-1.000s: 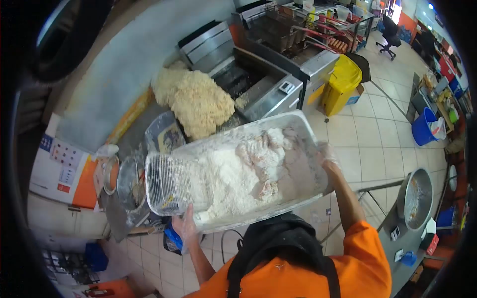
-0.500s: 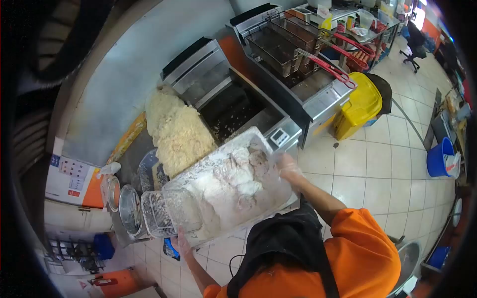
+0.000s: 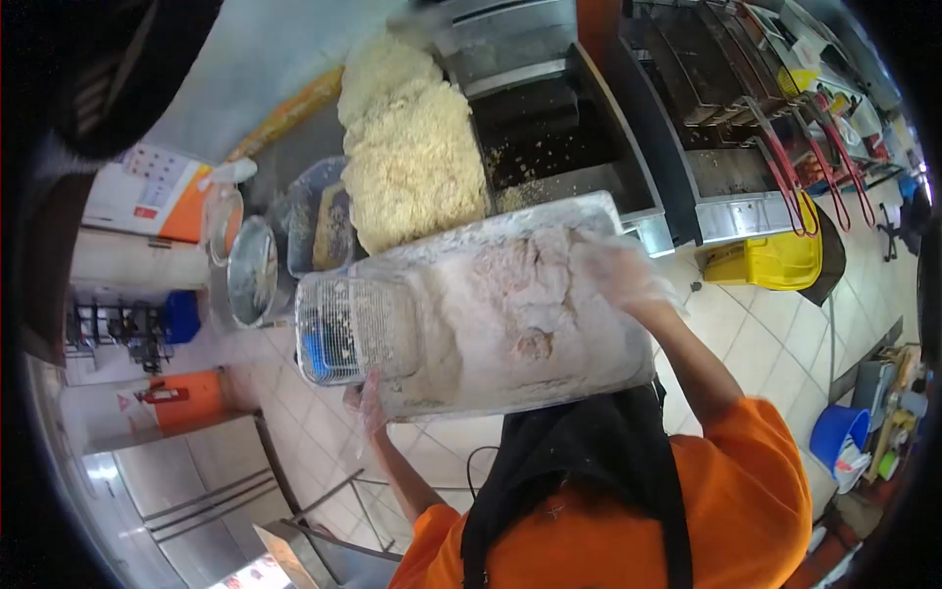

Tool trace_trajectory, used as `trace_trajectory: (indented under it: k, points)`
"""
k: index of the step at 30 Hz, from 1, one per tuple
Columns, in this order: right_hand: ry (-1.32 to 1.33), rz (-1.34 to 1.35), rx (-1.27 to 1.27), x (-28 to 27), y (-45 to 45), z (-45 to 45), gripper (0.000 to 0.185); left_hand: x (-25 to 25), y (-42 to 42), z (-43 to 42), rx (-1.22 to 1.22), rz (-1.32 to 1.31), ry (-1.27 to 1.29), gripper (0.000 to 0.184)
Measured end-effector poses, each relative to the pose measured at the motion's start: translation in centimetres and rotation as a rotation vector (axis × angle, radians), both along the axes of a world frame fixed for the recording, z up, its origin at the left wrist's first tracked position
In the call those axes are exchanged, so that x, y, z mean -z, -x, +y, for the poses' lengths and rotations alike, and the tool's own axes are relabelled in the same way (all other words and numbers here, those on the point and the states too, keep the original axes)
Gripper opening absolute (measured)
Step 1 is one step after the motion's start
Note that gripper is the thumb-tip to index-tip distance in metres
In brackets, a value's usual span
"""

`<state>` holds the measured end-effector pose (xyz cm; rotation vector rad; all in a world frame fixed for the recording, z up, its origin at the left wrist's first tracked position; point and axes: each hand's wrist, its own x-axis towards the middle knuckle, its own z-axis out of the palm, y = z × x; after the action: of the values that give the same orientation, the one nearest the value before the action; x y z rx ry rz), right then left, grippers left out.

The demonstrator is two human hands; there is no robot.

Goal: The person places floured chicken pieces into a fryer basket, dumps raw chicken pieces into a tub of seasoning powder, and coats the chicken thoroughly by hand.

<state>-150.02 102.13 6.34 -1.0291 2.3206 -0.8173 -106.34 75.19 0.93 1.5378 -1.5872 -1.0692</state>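
Note:
A large white tub filled with white flour lies before me, with lumpy coated pieces partly buried in it. My left hand, in a clear plastic glove, is closed at the tub's near left corner, beside a wire mesh basket. That basket rests over the tub's left end. My right hand, also gloved and smeared by motion, is over the flour at the tub's right end; its fingers do not show clearly. Beyond the tub sits a big heap of pale yellow, crumbly coated food.
A fryer well with dark oil adjoins the heap. Further right, fryer baskets with red handles stand above a yellow bin. Metal bowls and a grey-blue tub are at the left.
My right hand has moved from the tub's right outer edge inward over the flour. The flour's surface and pieces have shifted. My view has turned, while my left hand stays at the near left corner.

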Motion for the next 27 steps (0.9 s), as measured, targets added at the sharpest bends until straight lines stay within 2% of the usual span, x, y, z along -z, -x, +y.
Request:
trace_trajectory:
  k: [2, 5, 8, 11, 13, 15, 18, 20, 23, 24, 25, 26, 27]
  points:
    - [-0.127, 0.246, 0.001, 3.7, -0.2, -3.8, 0.045, -0.3, 0.8, 0.9, 0.004, 0.024, -0.022, 0.028]
    - [-0.492, 0.266, 0.035, 3.1, -1.8, -9.1, 0.050, -0.8, 1.7, 1.8, 0.020, 0.058, -0.020, 0.030]
    - [-0.440, 0.199, 0.074, 1.5, -1.5, -9.7, 0.052, -0.8, 1.2, 1.9, 0.052, 0.080, -0.024, 0.033]
    - [-0.098, 0.015, 0.266, 4.2, 0.4, -8.0, 0.048, -0.6, 0.6, 1.7, 0.106, 0.175, 0.008, 0.035]
    - [-0.219, -0.011, 0.195, 2.6, 0.4, -7.2, 0.043, 0.2, 0.2, 1.3, 0.120, 0.146, 0.040, 0.036]
    - [-0.229, -0.296, 0.321, 2.1, 0.6, -5.7, 0.043, 0.5, 0.6, 1.6, 0.041, 0.115, 0.014, 0.037]
    - [0.087, -0.323, 0.416, 4.8, 1.1, -2.4, 0.045, -2.0, 1.9, 2.1, 0.018, -0.039, -0.045, 0.038]
    - [0.306, -0.203, 0.228, 8.3, 5.8, 2.2, 0.045, -2.8, 2.2, 2.7, 0.039, -0.090, -0.072, 0.038]
    - [0.865, -1.076, 0.555, -3.4, 8.7, 1.0, 0.037, -2.1, 1.2, 2.5, 0.081, -0.033, -0.042, 0.036]
    - [1.020, -1.001, 0.427, -6.6, 10.2, 0.8, 0.029, -1.1, 0.7, 2.4, 0.083, 0.004, -0.018, 0.034]
    - [1.061, -0.961, 0.479, -5.4, 15.3, 2.1, 0.029, -0.7, 0.8, 2.2, 0.084, 0.039, 0.007, 0.032]
    - [0.896, -0.547, 0.457, -5.6, 20.0, 2.7, 0.039, -0.9, 1.4, 2.1, 0.084, 0.116, 0.043, 0.032]
    - [0.585, -0.038, 0.500, -5.8, 24.8, 3.3, 0.051, -1.0, 2.0, 2.1, 0.082, 0.193, 0.078, 0.032]
